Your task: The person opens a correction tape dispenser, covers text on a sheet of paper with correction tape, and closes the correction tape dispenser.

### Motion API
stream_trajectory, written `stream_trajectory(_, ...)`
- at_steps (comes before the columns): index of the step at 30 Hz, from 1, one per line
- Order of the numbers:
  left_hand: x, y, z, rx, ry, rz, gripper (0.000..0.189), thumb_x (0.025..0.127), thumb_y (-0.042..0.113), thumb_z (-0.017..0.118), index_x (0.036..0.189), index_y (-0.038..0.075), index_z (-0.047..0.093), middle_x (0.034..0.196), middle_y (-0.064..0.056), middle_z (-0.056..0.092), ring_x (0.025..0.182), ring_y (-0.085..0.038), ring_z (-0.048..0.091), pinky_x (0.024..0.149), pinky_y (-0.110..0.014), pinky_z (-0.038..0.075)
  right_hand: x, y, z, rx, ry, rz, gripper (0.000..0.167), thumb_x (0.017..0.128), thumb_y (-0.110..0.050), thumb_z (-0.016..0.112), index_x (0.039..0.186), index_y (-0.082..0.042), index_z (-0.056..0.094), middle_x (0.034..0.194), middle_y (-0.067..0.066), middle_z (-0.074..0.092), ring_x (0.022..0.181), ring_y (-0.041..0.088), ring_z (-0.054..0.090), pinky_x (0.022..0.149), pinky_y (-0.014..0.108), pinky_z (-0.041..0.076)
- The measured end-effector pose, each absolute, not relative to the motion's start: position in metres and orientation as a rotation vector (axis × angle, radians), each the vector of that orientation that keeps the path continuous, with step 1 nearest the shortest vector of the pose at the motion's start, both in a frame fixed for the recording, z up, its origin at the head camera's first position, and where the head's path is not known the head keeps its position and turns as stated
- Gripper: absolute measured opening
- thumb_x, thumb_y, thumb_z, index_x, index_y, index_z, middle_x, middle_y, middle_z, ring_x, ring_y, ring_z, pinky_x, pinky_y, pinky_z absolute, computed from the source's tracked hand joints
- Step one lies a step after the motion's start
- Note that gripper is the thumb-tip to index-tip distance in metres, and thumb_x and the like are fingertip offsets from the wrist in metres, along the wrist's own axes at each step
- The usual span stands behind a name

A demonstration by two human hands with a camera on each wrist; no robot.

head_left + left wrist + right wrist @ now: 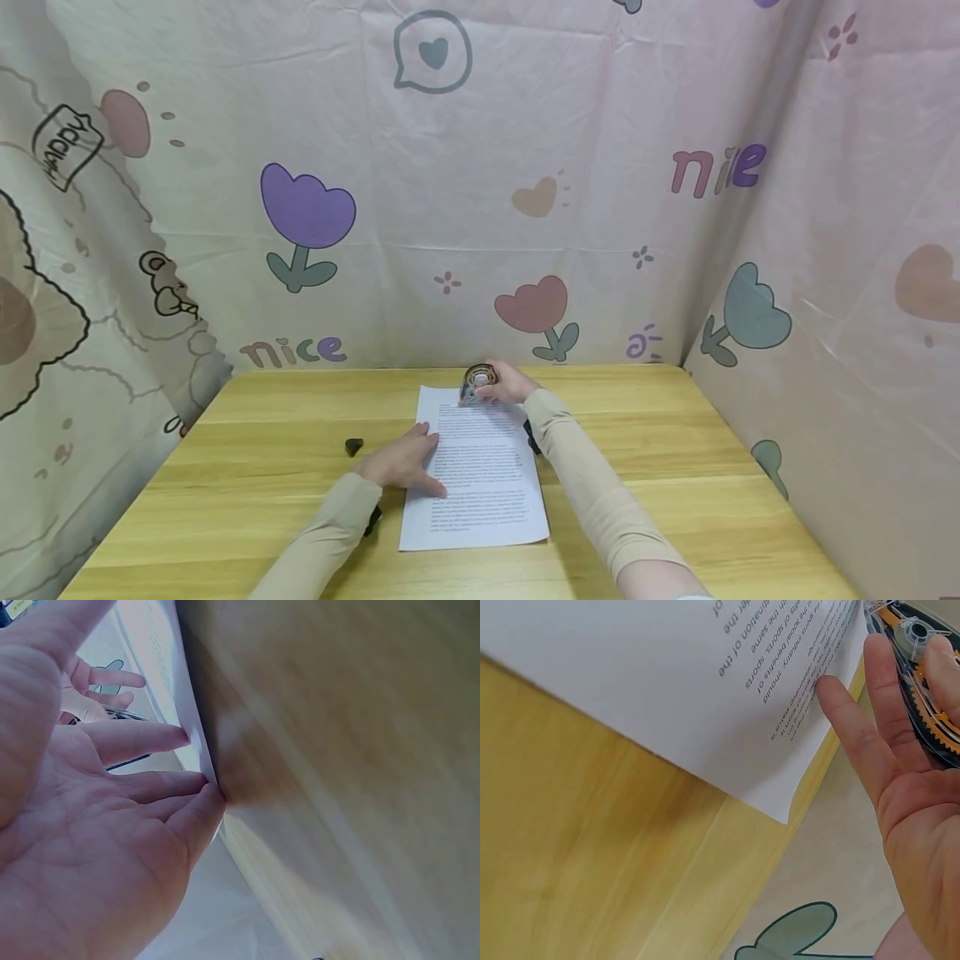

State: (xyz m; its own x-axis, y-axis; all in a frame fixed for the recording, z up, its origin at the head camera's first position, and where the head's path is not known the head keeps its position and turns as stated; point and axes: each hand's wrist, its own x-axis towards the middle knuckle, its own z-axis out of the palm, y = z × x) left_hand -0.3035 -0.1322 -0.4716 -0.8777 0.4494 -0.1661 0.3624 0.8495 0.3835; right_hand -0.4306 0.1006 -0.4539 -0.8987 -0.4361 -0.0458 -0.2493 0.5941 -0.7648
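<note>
On the counter (255,475), the spread left hand (399,462) touches a printed sheet (487,475) — the right hand (513,385) grips a correction tape (477,379) near its top.

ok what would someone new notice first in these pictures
Probably the patterned cloth behind the table, with a big purple flower left of centre. Then the printed sheet on the table: the left hand rests at its left edge, the right hand holds a correction tape over its far end.

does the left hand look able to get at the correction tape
Probably yes: only the paper seems to lie between the left hand and the tape, though the right hand grips it.
</note>
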Motion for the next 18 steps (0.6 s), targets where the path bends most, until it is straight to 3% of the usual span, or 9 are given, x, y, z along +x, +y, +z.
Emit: stream_trajectory(18,-0.3023,-0.1313,-0.4685,0.609,2.765,0.526,0.104,0.068,0.05,0.085,0.143,-0.008,0.042,0.155,-0.032,0.026,0.147,-0.042,0.024,0.12,-0.051,0.024,-0.4277,0.1057,-0.4507,-0.57,2.596,-1.186,0.039,0.092,-0.011,0.069,0.125,-0.002,0.053,0.102,0.015,0.067,0.085,0.031,0.07,0.074,0.041,0.06)
